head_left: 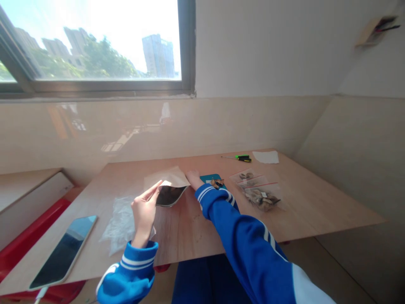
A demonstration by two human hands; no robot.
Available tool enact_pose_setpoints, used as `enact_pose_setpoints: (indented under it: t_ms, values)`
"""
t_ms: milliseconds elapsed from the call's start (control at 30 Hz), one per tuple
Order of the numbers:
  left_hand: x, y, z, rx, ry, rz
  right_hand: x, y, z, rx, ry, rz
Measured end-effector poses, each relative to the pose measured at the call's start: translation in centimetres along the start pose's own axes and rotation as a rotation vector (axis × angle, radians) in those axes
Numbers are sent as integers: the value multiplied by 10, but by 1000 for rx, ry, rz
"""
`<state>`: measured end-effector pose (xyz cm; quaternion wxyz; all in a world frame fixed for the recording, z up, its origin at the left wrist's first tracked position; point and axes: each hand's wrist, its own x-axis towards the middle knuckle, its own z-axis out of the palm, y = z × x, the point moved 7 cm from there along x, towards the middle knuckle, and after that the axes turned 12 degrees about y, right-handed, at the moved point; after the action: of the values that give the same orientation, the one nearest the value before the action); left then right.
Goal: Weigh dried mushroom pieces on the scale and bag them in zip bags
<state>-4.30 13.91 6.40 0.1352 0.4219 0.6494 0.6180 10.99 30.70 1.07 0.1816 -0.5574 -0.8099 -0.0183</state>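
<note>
Your left hand [144,212] is raised and partly open, its fingers [151,191] reaching up to the lower edge of the kraft paper pouch [167,179]; they are touching or just beside that edge, and you cannot tell from this view whether they have a firm hold. The pouch lies on the wooden table [190,236] ahead of you, its mouth gaping to show a dark inside. Your right hand [194,180] is stretched out palm down, with its fingertips at the pouch's right corner; it seems to grip nothing, though that is hard to tell. Just beside that hand sits a small teal board [209,177], with a brown dried piece [217,183] lying at its edge. Further right are clear plastic bags [257,191] holding more brown pieces, and at the far edge of the table lie a green-and-black screwdriver [242,158] and a white paper sheet [265,157]. To your left, a crumpled clear plastic bag [122,226] lies near your left wrist, and a smartphone [63,252] rests face up near the table's edge.
</note>
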Motion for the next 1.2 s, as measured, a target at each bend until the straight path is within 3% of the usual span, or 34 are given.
enact_pose_setpoints:
  t_ms: [133,300,400,533,633,700,767,800,867,933,1100,1200]
  values:
    - [2,-5,-3,-17,-13,1,6,2,6,-41,-65,95]
    - [9,-9,-7,-16,-23,6,0,34,-31,-7,-16,83]
    - [10,-7,-6,-15,-27,4,-21,58,-56,19,47,77]
    - [8,-1,-3,-17,-26,4,-60,69,-67,45,42,71]
    - [6,1,-1,-18,-41,-3,-84,54,-82,90,77,53]
    - [5,0,0,-22,-49,-10,-102,31,-101,210,159,22]
    - [4,0,1,-32,-54,-18,-124,-2,-122,522,235,-72]
    - [3,0,2,-35,-55,-22,-137,-22,-126,657,189,-143]
    - [0,0,3,-29,-63,-25,-161,-60,-123,795,12,-284]
    - [-2,1,5,-12,-77,-18,-175,-84,-114,818,-67,-333]
    - [-6,1,6,-7,-123,28,-159,-93,-93,639,144,-185]
    - [-9,-3,7,-3,-133,52,-138,-98,-78,492,161,-201]
